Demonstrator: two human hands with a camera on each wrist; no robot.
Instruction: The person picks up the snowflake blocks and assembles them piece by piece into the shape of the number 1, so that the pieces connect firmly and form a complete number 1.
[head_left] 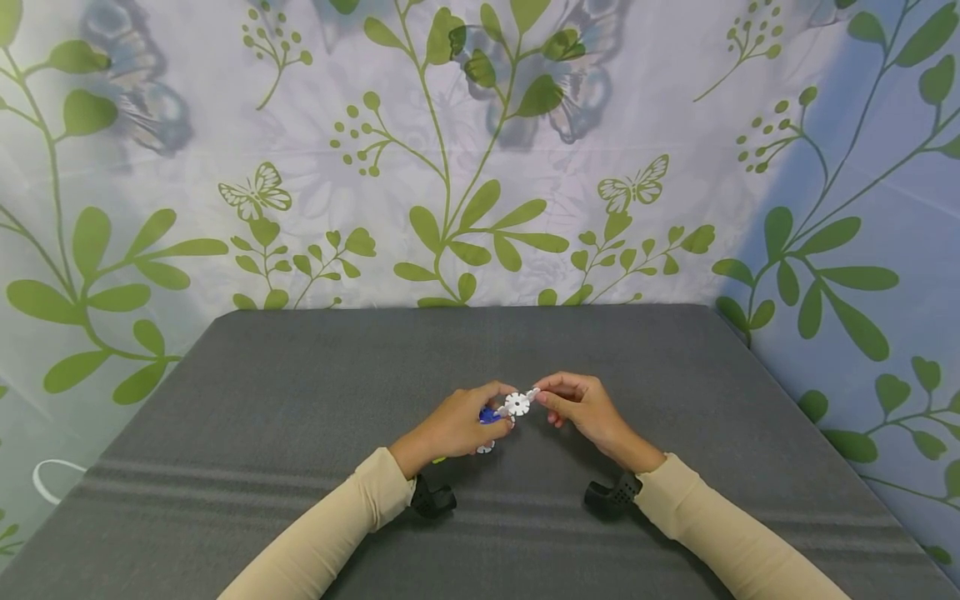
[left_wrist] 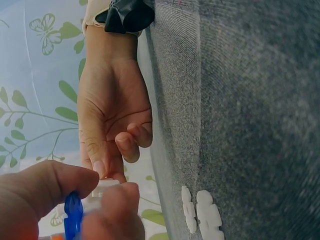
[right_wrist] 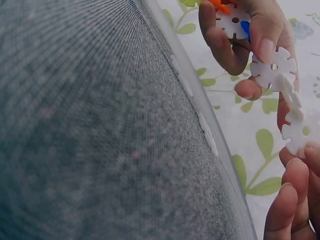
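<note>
My left hand [head_left: 455, 423] grips a chain of notched snowflake discs between thumb and fingers. A blue disc [left_wrist: 73, 216] shows between those fingers, and a white disc [head_left: 517, 404] faces up beside the fingertips. Orange [right_wrist: 220, 6] and yellow-green [head_left: 438, 459] pieces peek out from the same chain. The right hand [head_left: 588, 410] pinches a white disc [right_wrist: 298, 134] at the chain's far end. Between the hands, white discs link edge to edge at angles in the right wrist view. Part of the chain is hidden by my left hand.
Grey cloth covers the table [head_left: 300, 375]. Two loose white pieces [left_wrist: 209, 217] lie on it in the left wrist view. Behind the table hangs a leaf-patterned curtain [head_left: 480, 150]. Each wrist wears a black camera mount [head_left: 433, 500].
</note>
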